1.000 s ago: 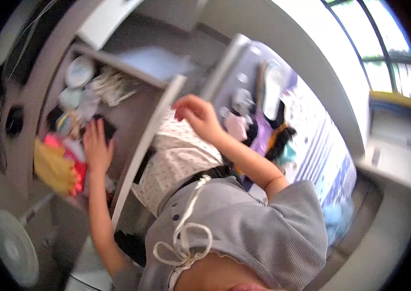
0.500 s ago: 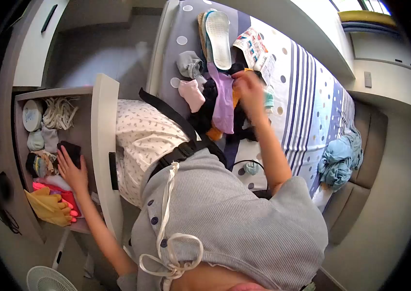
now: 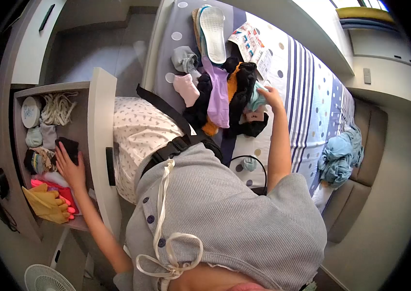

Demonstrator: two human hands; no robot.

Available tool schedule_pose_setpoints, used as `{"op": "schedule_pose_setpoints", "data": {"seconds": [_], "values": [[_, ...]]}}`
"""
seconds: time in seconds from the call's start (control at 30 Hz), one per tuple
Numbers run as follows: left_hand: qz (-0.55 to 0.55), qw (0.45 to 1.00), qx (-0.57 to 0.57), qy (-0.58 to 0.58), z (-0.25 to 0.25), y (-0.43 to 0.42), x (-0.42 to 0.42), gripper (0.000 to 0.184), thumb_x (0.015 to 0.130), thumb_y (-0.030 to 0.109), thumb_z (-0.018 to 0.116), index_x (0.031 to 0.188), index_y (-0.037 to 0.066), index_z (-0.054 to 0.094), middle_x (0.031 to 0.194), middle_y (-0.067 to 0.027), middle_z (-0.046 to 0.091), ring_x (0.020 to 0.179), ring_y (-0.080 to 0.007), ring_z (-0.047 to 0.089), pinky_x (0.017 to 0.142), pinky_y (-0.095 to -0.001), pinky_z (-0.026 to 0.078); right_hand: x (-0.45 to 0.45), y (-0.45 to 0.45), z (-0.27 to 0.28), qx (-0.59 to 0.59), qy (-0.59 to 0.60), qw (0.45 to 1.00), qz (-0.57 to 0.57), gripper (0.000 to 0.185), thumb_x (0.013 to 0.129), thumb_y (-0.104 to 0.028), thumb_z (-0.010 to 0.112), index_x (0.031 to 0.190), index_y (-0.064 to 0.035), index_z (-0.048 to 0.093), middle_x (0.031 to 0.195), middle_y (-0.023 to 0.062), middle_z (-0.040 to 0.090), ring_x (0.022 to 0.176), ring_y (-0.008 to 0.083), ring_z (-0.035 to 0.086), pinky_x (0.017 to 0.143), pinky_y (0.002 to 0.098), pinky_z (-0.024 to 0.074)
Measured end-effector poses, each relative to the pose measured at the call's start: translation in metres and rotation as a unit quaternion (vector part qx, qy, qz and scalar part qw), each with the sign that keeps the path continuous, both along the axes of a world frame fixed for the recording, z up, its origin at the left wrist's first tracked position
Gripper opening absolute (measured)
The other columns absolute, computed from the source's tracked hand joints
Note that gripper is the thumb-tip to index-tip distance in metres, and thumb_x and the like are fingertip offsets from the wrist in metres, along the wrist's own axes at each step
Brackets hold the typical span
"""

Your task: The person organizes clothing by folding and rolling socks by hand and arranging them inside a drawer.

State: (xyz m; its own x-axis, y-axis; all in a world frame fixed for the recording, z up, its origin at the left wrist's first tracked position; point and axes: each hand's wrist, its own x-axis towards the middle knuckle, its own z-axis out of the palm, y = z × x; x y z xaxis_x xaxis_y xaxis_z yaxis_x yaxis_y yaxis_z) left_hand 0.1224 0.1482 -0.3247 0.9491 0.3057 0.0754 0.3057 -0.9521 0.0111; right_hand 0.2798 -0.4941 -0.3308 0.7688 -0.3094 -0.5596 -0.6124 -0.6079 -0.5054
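In the open drawer, my left hand (image 3: 72,170) lies with fingers stretched over a folded black cloth item (image 3: 70,147), perhaps socks. My right hand (image 3: 274,98) is over the bed, its fingers pinching a mint-green sock (image 3: 257,99). Beside that sock are a black-and-orange garment (image 3: 238,82), a lilac sock (image 3: 219,99) and a pink sock (image 3: 186,89). A grey balled sock (image 3: 184,59) lies farther left. Just below my right hand is a black piece with a pinkish label (image 3: 254,117).
The drawer (image 3: 102,106) also holds white cord (image 3: 58,109), a round white container (image 3: 31,111), rolled socks and yellow gloves (image 3: 45,203). Insoles (image 3: 213,34) and printed packaging (image 3: 246,41) lie on the bed. Crumpled blue cloth (image 3: 341,155) is at right; a fan (image 3: 48,279) stands lower left.
My right hand has moved right and slightly down from the black-and-orange garment to the mint-green sock, now pinched. My left hand stays on the black item. The view has shifted slightly.
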Motion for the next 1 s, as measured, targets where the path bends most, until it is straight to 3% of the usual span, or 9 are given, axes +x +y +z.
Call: {"op": "schedule_pose_setpoints", "data": {"seconds": [0.27, 0.4, 0.5, 0.6, 0.67, 0.73, 0.8, 0.87, 1.0], "values": [[-0.009, 1.0, -0.017, -0.006, 0.002, 0.001, 0.0, 0.067, 0.077, 0.032, 0.054, 0.132, 0.015, 0.02, 0.133, -0.0135, 0.025, 0.122, -0.0287, 0.024, 0.098, -0.0414, 0.018, 0.01, -0.007, 0.068, 0.246, -0.092, 0.961, -0.082, 0.039, 0.077, -0.024, 0.057, 0.103, 0.0048, 0.052, 0.083, 0.0054, 0.058, 0.071, 0.0099, 0.054, 0.06, 0.0211, 0.0427], [0.003, 1.0, -0.025, 0.017, 0.007, 0.003, 0.001, 0.065, 0.077, 0.03, 0.055, 0.131, 0.015, 0.022, 0.133, -0.0137, 0.025, 0.122, -0.0291, 0.024, 0.098, -0.0427, 0.017, 0.024, 0.041, 0.116, 0.314, -0.14, 0.933, -0.108, 0.036, 0.078, -0.012, 0.047, 0.109, 0.0062, 0.046, 0.091, 0.0102, 0.057, 0.076, 0.0151, 0.057, 0.066, 0.0239, 0.0467], [-0.014, 0.992, -0.107, -0.062, 0.03, 0.0, 0.011, 0.048, 0.077, 0.026, 0.055, 0.12, 0.011, 0.041, 0.127, -0.0134, 0.034, 0.117, -0.0288, 0.032, 0.096, -0.0402, 0.025, 0.042, 0.106, 0.137, 0.423, -0.172, 0.889, -0.036, 0.038, 0.073, -0.01, 0.051, 0.107, 0.0053, 0.048, 0.093, 0.0125, 0.055, 0.082, 0.0172, 0.054, 0.067, 0.0253, 0.046], [-0.022, 0.959, -0.237, -0.155, 0.106, -0.041, 0.035, 0.039, 0.076, 0.022, 0.056, 0.111, 0.006, 0.049, 0.114, -0.013, 0.047, 0.106, -0.0264, 0.045, 0.09, -0.0352, 0.033, 0.065, 0.198, 0.141, 0.588, -0.119, 0.791, 0.12, 0.034, 0.074, -0.006, 0.045, 0.106, 0.0046, 0.049, 0.092, 0.0111, 0.055, 0.082, 0.0135, 0.054, 0.068, 0.0239, 0.0463], [-0.045, 0.876, -0.448, -0.174, 0.138, -0.073, 0.039, 0.046, 0.074, 0.022, 0.058, 0.115, 0.003, 0.045, 0.111, -0.0125, 0.05, 0.104, -0.0243, 0.047, 0.09, -0.0345, 0.033, 0.064, 0.274, 0.142, 0.592, -0.07, 0.793, 0.126, 0.035, 0.074, -0.003, 0.042, 0.108, 0.002, 0.047, 0.09, 0.0097, 0.055, 0.079, 0.0131, 0.055, 0.069, 0.0225, 0.0459], [-0.064, 0.744, -0.638, -0.191, 0.16, -0.108, 0.044, 0.065, 0.07, 0.025, 0.063, 0.122, -0.002, 0.034, 0.111, -0.0144, 0.049, 0.106, -0.0199, 0.044, 0.091, -0.0341, 0.032, 0.054, 0.34, 0.137, 0.683, -0.01, 0.703, 0.201, 0.038, 0.073, -0.001, 0.042, 0.111, -0.0015, 0.042, 0.088, 0.0082, 0.055, 0.078, 0.0131, 0.055, 0.069, 0.0222, 0.0454], [-0.057, 0.648, -0.706, -0.281, 0.152, -0.133, 0.049, 0.06, 0.073, 0.024, 0.061, 0.119, -0.003, 0.035, 0.106, -0.0132, 0.05, 0.1, -0.0167, 0.047, 0.088, -0.03, 0.035, 0.039, 0.386, 0.137, 0.715, 0.077, 0.645, 0.258, 0.036, 0.071, 0.001, 0.045, 0.105, -0.0084, 0.038, 0.091, 0.0062, 0.052, 0.077, 0.011, 0.052, 0.062, 0.0205, 0.042], [0.021, 0.609, -0.737, -0.292, 0.145, -0.129, 0.042, 0.052, 0.076, 0.021, 0.059, 0.116, -0.004, 0.038, 0.102, -0.0106, 0.051, 0.095, -0.0138, 0.049, 0.083, -0.0261, 0.037, 0.023, 0.412, 0.139, 0.68, 0.082, 0.675, 0.275, 0.03, 0.073, 0.0, 0.046, 0.101, -0.009, 0.039, 0.094, 0.0058, 0.05, 0.082, 0.0103, 0.048, 0.068, 0.0201, 0.0386], [0.164, 0.496, -0.784, -0.335, 0.12, -0.126, 0.028, 0.034, 0.08, 0.012, 0.054, 0.108, -0.003, 0.044, 0.095, -0.0045, 0.053, 0.085, -0.0083, 0.05, 0.075, -0.0198, 0.039, 0.014, 0.439, 0.123, 0.49, -0.163, 0.709, 0.481, 0.015, 0.077, -0.009, 0.051, 0.089, -0.0007, 0.05, 0.103, 0.0085, 0.046, 0.098, 0.0179, 0.044, 0.085, 0.0268, 0.0319]]}}
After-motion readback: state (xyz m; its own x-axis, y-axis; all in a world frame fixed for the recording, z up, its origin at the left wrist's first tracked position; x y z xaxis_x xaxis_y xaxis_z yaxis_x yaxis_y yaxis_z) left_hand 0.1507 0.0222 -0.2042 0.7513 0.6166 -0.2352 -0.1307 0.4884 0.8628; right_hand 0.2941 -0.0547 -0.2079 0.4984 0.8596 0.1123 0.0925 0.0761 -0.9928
